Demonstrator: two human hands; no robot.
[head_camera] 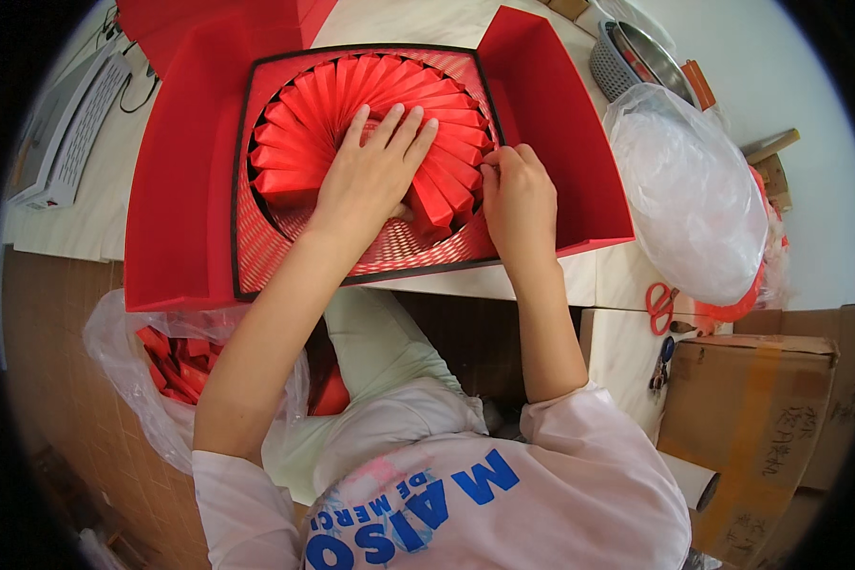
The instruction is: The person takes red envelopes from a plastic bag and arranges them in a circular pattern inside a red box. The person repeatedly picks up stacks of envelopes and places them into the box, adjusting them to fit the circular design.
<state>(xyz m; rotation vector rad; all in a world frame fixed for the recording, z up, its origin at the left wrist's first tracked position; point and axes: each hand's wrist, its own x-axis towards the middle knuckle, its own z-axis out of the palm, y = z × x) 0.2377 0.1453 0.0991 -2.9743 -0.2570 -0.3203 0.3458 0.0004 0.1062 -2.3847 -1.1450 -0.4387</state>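
Note:
A ring of folded red paper packets (374,82) fans around inside the round opening of a patterned panel with black edging (413,249). The panel sits in a red box with raised side walls (185,171). At the lower part of the ring there is a gap without packets. My left hand (381,153) lies palm down across the ring's middle, fingers apart, its thumb near the packets beside the gap. Curled at the ring's right edge, my right hand (521,189) touches the packet ends or the opening's rim; whatever its fingertips may pinch is hidden.
Below the table's left front, a clear plastic bag (117,370) holds more red packets (182,363). To the right are a filled whitish plastic bag (687,199), red-handled scissors (660,308), a grey basket (608,68) and a cardboard box (748,406). A white appliance (78,135) stands left.

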